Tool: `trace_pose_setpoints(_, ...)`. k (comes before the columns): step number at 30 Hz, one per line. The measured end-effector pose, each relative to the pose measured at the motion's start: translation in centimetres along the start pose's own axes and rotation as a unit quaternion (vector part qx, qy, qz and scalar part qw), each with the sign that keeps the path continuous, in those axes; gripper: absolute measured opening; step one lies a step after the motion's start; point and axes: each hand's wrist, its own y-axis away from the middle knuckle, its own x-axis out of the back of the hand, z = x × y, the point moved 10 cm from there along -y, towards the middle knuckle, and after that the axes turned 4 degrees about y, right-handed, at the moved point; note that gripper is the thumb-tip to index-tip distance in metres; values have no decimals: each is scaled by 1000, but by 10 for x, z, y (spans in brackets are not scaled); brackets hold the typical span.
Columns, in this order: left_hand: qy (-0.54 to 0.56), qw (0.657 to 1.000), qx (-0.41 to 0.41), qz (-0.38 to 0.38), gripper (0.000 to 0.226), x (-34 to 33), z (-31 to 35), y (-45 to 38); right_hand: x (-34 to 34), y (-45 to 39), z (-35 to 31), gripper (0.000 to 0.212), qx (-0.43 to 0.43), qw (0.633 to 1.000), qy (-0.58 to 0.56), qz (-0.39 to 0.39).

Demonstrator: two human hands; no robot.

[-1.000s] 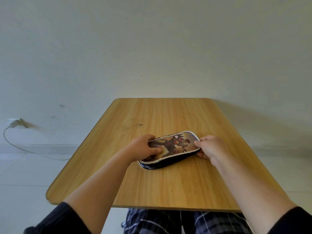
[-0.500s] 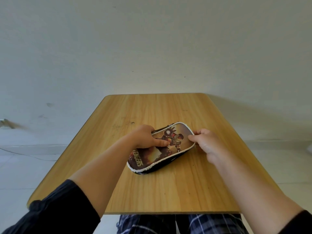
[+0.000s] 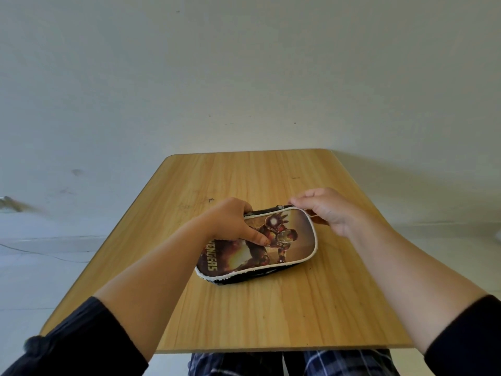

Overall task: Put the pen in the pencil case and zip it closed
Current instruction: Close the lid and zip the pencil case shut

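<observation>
Left hand [image 3: 230, 222] pins the case [image 3: 260, 245] to the worktop [image 3: 244, 316], steadying it; right hand [image 3: 322, 210] pinches its far corner, probably the zip pull

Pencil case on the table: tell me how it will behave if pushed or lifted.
The pencil case looks soft-sided with fabric edging, so it probably flexes. It lies flat on the table, so it is unlikely to roll or tip. Its glossy printed face may be slippery.
</observation>
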Motion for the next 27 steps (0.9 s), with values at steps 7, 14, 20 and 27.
trace_pose_setpoints(7,-6,1000,-2,-9,56,-2,3,1,3,2,-4,12,4,1000,11,0)
trace_pose_setpoints(14,21,1000,6,-20,55,-3,2,7,12,8,-19,10,64,996,-14,64)
trace_pose_setpoints(20,61,998,21,-23,54,-3,-4,11,19,5,-8,11,23,991,-69,112)
trace_pose_setpoints(27,98,994,31,-26,48,-4,-10,14,16,4,6,13,-18,978,-164,126)
